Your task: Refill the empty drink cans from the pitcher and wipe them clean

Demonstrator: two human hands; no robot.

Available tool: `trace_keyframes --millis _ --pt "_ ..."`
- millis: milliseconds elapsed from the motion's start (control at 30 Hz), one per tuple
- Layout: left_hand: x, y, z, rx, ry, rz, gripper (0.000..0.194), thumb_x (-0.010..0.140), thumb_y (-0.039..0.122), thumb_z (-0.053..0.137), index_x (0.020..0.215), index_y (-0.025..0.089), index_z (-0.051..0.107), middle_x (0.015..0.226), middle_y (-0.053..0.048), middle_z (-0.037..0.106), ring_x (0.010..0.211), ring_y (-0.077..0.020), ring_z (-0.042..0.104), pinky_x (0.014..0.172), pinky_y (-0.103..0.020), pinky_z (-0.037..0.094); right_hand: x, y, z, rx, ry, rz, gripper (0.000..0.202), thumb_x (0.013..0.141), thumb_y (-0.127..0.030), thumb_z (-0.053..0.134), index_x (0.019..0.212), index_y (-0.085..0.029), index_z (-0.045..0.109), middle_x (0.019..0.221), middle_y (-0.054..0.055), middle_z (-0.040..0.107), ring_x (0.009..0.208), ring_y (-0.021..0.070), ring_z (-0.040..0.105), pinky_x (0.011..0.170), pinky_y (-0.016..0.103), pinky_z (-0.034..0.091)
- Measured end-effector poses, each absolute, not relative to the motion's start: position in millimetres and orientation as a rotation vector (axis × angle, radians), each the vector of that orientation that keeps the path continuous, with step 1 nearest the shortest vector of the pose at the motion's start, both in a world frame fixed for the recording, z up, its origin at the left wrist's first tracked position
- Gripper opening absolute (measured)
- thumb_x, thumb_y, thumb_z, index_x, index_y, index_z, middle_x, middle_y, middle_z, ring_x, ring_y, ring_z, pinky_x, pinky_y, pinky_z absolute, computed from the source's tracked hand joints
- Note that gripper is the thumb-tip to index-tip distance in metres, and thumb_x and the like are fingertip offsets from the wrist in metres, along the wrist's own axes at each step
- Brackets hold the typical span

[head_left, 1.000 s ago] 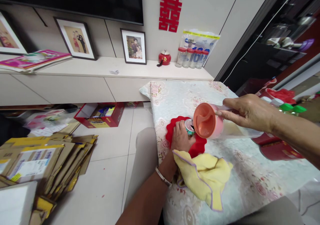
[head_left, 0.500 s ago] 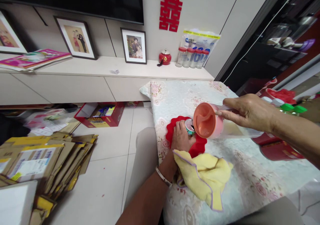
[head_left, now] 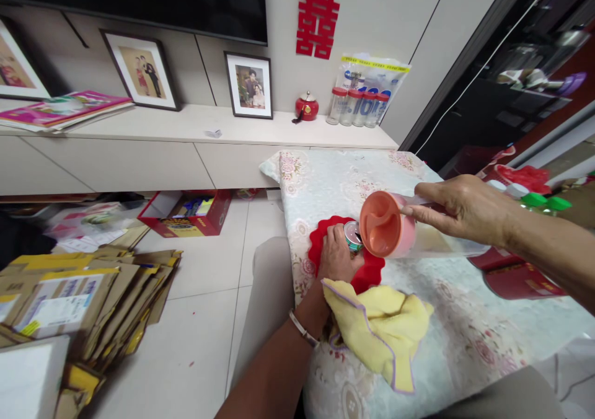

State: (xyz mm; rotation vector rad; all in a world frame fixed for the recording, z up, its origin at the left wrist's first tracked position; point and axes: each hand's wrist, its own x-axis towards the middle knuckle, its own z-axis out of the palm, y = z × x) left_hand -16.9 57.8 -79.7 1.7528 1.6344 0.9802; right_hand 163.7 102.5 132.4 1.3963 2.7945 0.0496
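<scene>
My left hand is wrapped round a small drink can, which stands on a red scalloped mat. Only the can's silver top and a green-blue strip of its side show. In my right hand is a clear plastic pitcher with an orange-pink top, gripped near that top. The pitcher lies nearly on its side in the air, its orange opening turned left beside the can's top. Some pale liquid seems to be inside it; I cannot make out a stream. A yellow cloth with purple edging lies by my left wrist.
A flowered tablecloth covers the table. Dark red tins and green-capped bottles stand at the right. Glass jars with red lids and a red pot are on the cabinet behind. Flattened cardboard fills the floor at left.
</scene>
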Motion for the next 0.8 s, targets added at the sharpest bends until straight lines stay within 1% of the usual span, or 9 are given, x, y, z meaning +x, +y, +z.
trace_keyframes --millis 100,367,500,667,800 --pt "-16.7 57.4 -78.0 1.757 1.644 0.956 0.056 0.079 0.017 0.071 0.127 0.019 0.043 0.128 -0.015 0.057 0.127 -0.0326 0.056 0.112 -0.047 0.048 164.4 102.7 131.7 1.399 2.794 0.049 0.070 0.094 -0.085 0.026 0.070 -0.023 0.048 0.053 -0.001 0.043 0.049 0.0137 0.041 0.057 0.031 0.024" --pt "-15.5 57.4 -80.4 1.751 1.660 0.963 0.057 0.079 0.019 0.071 0.129 0.019 0.044 0.128 -0.014 0.057 0.127 -0.0317 0.056 0.111 -0.046 0.049 164.0 102.9 131.3 1.407 2.778 0.060 0.074 0.092 -0.089 0.021 0.070 -0.023 0.046 0.052 0.000 0.043 0.049 0.0149 0.040 0.056 0.033 0.024" --pt "-15.7 57.4 -80.4 1.749 1.651 0.980 0.055 0.079 0.019 0.071 0.128 0.020 0.045 0.126 -0.013 0.057 0.126 -0.0309 0.057 0.111 -0.046 0.049 162.8 102.5 132.2 1.404 2.789 0.064 0.074 0.091 -0.089 0.021 0.068 -0.024 0.045 0.051 0.000 0.042 0.048 0.0146 0.039 0.055 0.033 0.024" --pt "-16.4 57.4 -80.0 1.757 1.642 0.978 0.056 0.078 0.018 0.072 0.128 0.017 0.045 0.127 -0.015 0.058 0.125 -0.0319 0.056 0.111 -0.046 0.049 163.3 102.4 131.6 1.389 2.807 0.088 0.074 0.093 -0.088 0.022 0.068 -0.023 0.046 0.051 -0.001 0.041 0.048 0.0131 0.038 0.056 0.031 0.023" --pt "-17.0 57.3 -81.0 1.762 1.625 1.003 0.056 0.079 0.018 0.073 0.126 0.022 0.044 0.125 -0.012 0.058 0.125 -0.0310 0.057 0.110 -0.047 0.049 164.4 102.8 130.8 1.375 2.821 0.108 0.073 0.093 -0.087 0.023 0.068 -0.022 0.048 0.050 -0.001 0.040 0.047 0.0128 0.038 0.056 0.030 0.022"
